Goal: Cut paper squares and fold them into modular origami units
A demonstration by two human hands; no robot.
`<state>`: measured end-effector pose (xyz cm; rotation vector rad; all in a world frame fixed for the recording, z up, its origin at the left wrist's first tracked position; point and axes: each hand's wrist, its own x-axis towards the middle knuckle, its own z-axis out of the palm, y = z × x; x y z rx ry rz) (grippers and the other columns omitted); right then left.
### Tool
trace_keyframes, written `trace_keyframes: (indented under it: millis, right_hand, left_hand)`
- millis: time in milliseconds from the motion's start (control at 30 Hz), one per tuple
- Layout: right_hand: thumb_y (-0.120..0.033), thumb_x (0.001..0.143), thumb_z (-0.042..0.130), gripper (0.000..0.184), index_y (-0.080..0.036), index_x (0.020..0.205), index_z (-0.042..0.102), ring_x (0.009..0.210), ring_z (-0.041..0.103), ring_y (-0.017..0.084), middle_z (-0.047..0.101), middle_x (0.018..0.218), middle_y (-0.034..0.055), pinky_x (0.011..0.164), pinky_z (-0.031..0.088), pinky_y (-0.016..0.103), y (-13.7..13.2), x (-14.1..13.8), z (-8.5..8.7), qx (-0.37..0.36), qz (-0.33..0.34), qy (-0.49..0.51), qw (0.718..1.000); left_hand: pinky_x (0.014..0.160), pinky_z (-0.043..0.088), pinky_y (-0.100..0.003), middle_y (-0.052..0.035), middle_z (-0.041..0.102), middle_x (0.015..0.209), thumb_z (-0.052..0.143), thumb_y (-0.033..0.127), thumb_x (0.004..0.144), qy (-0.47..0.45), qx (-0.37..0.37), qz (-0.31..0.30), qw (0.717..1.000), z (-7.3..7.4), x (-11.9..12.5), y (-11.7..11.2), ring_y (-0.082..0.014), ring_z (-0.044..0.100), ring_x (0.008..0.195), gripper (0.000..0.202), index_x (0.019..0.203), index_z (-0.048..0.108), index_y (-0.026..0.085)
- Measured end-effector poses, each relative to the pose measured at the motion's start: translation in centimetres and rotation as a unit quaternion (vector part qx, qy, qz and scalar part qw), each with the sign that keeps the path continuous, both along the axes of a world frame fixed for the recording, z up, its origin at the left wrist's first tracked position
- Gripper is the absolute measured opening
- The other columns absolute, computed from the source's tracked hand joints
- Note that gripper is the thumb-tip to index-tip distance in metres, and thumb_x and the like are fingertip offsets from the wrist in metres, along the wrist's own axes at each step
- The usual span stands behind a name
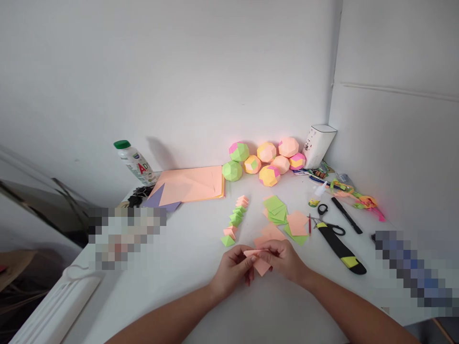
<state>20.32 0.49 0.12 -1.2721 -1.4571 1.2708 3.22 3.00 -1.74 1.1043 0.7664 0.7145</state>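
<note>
Between my two hands is a piece of peach paper (pixel 263 268), folded to a point at the bottom. My left hand (pixel 233 267) pinches its left side, with the thumb on top. On the right side, my right hand (pixel 285 258) grips the paper with thumb and fingers. Just beyond lie loose peach sheets (pixel 270 233) and green paper squares (pixel 276 209). A row of small folded green and peach paper pieces (pixel 236 217) runs away from me, left of the squares.
Faceted paper balls (pixel 266 152) sit against the wall. Peach sheets (pixel 190 184) and a white bottle (pixel 134 162) are back left. Rightward lie scissors (pixel 337 230), a black-and-yellow cutter (pixel 339 246), a black pen (pixel 346 215), a glue bottle (pixel 317 195) and a white container (pixel 318 145).
</note>
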Motion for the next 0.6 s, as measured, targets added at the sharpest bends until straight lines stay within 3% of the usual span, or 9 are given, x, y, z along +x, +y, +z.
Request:
trace_keyframes:
  millis: [300,600]
  right_hand:
    - [-0.04,0.08,0.059,0.026,-0.016,0.076,0.067,0.045,0.053,0.011,0.056,0.055,-0.0013,0.041,0.041,0.022,0.06,0.07,-0.3,-0.021,0.015,0.037,0.999]
    - [-0.04,0.08,0.06,0.026,-0.015,0.072,0.064,0.044,0.055,0.011,0.057,0.053,-0.0019,0.04,0.04,0.022,0.1,0.03,-0.01,-0.044,0.028,0.07,0.996]
  left_hand:
    - [0.032,0.031,-0.018,0.0049,0.053,0.039,0.063,0.049,0.073,0.015,-0.005,0.018,1.0,-0.04,-0.01,-0.08,-0.0074,0.043,0.03,0.036,0.068,0.053,0.015]
    - [0.034,0.03,-0.019,0.0052,0.05,0.039,0.061,0.049,0.075,0.016,-0.004,0.019,1.0,0.4,-0.05,-0.03,-0.0072,0.04,0.033,0.036,0.061,0.052,0.016]
